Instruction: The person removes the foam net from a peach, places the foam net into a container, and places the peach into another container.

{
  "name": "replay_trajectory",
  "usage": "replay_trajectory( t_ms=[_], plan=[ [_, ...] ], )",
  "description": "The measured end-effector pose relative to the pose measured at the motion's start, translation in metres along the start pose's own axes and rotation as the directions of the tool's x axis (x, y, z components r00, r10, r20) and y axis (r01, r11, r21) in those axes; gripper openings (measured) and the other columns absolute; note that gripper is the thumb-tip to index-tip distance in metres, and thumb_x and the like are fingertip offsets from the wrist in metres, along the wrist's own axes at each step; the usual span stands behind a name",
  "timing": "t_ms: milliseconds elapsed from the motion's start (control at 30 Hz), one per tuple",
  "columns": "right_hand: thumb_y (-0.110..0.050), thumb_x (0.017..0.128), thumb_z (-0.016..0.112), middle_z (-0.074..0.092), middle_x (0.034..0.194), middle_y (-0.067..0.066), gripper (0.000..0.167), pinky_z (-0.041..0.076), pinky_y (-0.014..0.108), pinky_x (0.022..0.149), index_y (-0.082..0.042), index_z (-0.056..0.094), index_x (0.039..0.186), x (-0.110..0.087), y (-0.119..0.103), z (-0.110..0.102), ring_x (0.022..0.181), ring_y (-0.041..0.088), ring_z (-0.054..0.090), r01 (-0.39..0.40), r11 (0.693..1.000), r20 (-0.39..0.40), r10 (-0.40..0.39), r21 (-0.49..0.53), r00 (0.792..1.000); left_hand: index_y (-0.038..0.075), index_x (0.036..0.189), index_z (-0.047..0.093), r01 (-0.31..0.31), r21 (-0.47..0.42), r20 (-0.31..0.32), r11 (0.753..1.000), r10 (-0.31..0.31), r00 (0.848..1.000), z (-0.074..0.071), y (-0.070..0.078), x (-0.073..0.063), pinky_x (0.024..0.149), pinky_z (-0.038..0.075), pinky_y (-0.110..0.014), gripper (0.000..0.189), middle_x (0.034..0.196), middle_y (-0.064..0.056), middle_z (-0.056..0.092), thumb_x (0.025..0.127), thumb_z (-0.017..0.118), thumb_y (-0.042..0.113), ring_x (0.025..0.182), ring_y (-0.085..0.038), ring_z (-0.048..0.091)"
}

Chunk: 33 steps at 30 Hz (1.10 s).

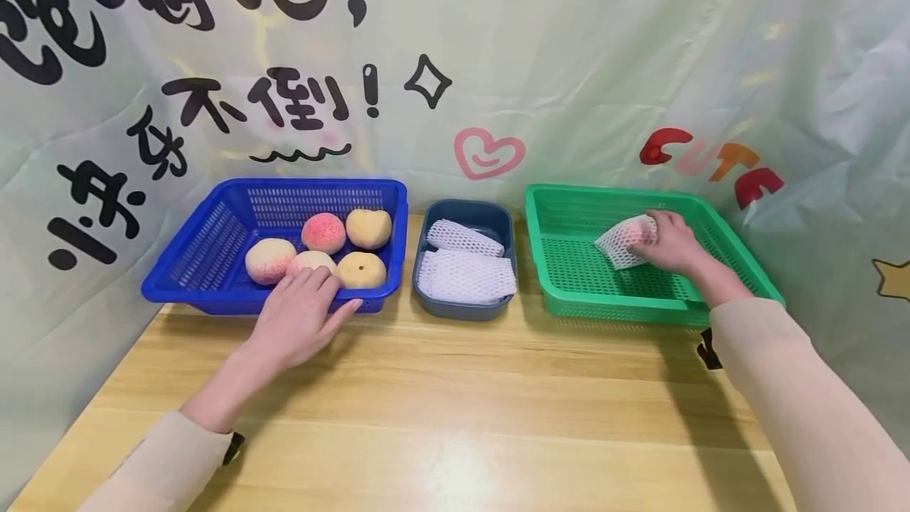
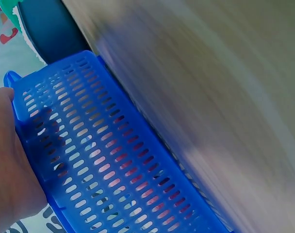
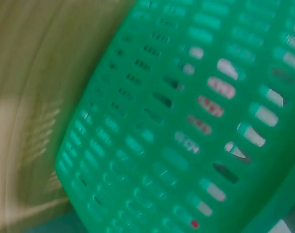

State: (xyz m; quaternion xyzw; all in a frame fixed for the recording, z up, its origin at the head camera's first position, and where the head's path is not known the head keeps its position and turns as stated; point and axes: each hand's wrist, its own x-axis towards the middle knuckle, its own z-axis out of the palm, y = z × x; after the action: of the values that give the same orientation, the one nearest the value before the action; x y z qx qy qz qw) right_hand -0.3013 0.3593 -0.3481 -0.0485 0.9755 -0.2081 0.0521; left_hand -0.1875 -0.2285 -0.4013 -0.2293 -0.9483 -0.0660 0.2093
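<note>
In the head view my left hand [image 1: 302,318] reaches over the front rim of the blue basket [image 1: 227,295]. Its fingers overlap the nearest peach [image 1: 311,261], and the thumb stretches off to the right by the rim. Several more peaches lie in that basket, among them a redder peach [image 1: 324,233]. My right hand [image 1: 671,242] grips a peach [image 1: 635,234] wrapped in a white foam net sleeve [image 1: 617,248], inside the green basket [image 1: 604,305]. The right wrist view shows pink and white through the slots of the green basket [image 3: 157,165]; the hand itself is hidden there.
Between the baskets stands a dark blue-grey bin [image 1: 465,310] with white foam net sleeves [image 1: 465,275] in it. All three containers stand along the back of the wooden table [image 1: 441,401]. A printed cloth [image 1: 569,69] hangs right behind them.
</note>
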Motion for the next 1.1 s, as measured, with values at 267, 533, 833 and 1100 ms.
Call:
replay_trajectory(
  t_ms=[267,533,833,1100],
  plan=[
    [-0.025,0.104,0.061,-0.01,0.158,0.046,0.089,0.016,0.081,0.109,0.01,0.0,0.16,0.016,0.016,0.002,0.145,0.067,-0.004,0.047,0.999,0.167,-0.047,0.002,0.985,0.006,0.096,0.058,0.016,0.025,0.016,1.0,-0.016,1.0,0.002,0.002,0.001,0.087,0.044,-0.051,0.044,0.098,-0.011,0.06,0.102,0.057,0.05,0.096,-0.035,0.058],
    [-0.021,0.102,0.063,-0.004,0.155,0.049,0.086,0.02,0.08,0.107,0.01,0.006,0.159,0.024,0.023,0.01,0.143,0.067,-0.002,0.04,0.998,0.135,-0.047,0.054,0.99,0.006,0.096,0.059,0.004,0.024,0.017,1.0,-0.005,1.0,0.003,0.004,0.0,0.088,0.044,-0.051,0.045,0.096,-0.01,0.059,0.102,0.056,0.05,0.095,-0.034,0.058],
    [-0.021,0.103,0.062,0.001,0.153,0.047,0.075,0.027,0.076,0.103,0.006,0.018,0.158,0.03,0.027,0.014,0.138,0.063,0.007,-0.035,0.978,0.062,0.023,0.205,0.998,0.007,0.095,0.058,0.011,0.032,0.007,0.999,-0.012,1.0,0.001,0.001,-0.001,0.082,0.043,-0.048,0.044,0.094,-0.009,0.058,0.102,0.056,0.05,0.092,-0.033,0.058],
    [-0.022,0.104,0.062,0.024,0.151,0.045,0.077,0.035,0.074,0.103,0.005,0.016,0.16,0.027,0.029,0.012,0.133,0.06,0.033,-0.042,0.972,0.079,0.025,0.231,0.997,0.007,0.095,0.057,0.019,0.032,0.009,0.999,-0.019,1.0,0.001,0.002,-0.002,0.082,0.043,-0.048,0.044,0.095,-0.009,0.057,0.102,0.056,0.05,0.092,-0.033,0.057]
  ],
)
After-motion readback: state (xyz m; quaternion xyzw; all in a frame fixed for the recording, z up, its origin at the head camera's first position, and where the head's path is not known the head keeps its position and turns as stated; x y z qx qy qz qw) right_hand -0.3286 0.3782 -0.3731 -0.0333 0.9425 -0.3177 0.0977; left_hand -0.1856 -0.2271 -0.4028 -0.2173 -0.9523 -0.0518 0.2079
